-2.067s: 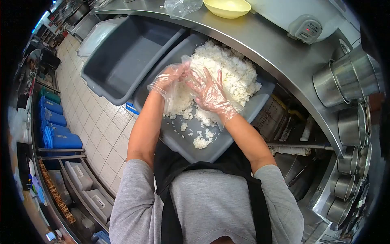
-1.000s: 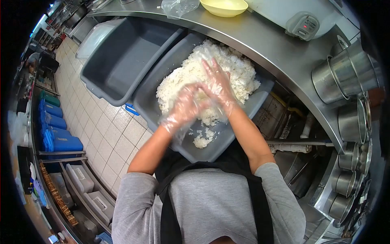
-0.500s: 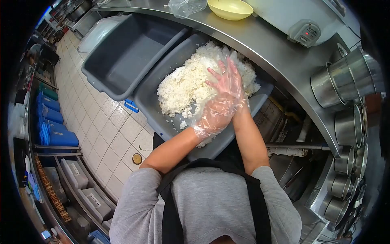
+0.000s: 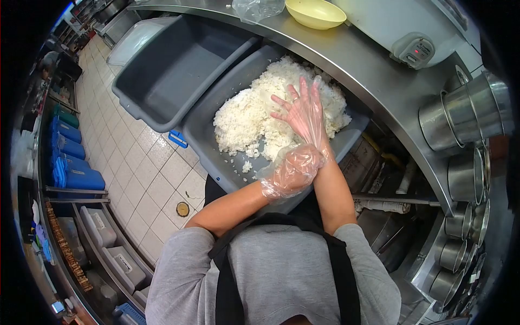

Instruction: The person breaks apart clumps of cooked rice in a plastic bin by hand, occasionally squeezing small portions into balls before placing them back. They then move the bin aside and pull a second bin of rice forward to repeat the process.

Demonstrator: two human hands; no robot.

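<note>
Both of my hands wear clear plastic gloves over a grey plastic tub [image 4: 197, 122] that holds a big mound of white cooked rice [image 4: 244, 116]. My right hand [image 4: 303, 112] is stretched out above the rice with its fingers spread, holding nothing. Its loose plastic glove [image 4: 316, 127] bunches toward the wrist. There, my left hand [image 4: 295, 169] is closed around the cuff of that glove, its fingertips partly hidden behind the wrist. A few clumps of rice [image 4: 247, 166] lie loose on the tub floor.
Another grey tub [image 4: 162, 70] stands to the left. A steel counter [image 4: 374, 76] along the far side carries a yellow bowl [image 4: 316, 13], a plastic bag [image 4: 259, 8] and a rice cooker [image 4: 414, 50]. Steel pots [image 4: 447, 119] line the right; blue bins [image 4: 81, 176] stand left.
My left hand has slid down from the back of my right hand to its wrist. The right hand's fingers have spread wider. The view has shifted slightly.
</note>
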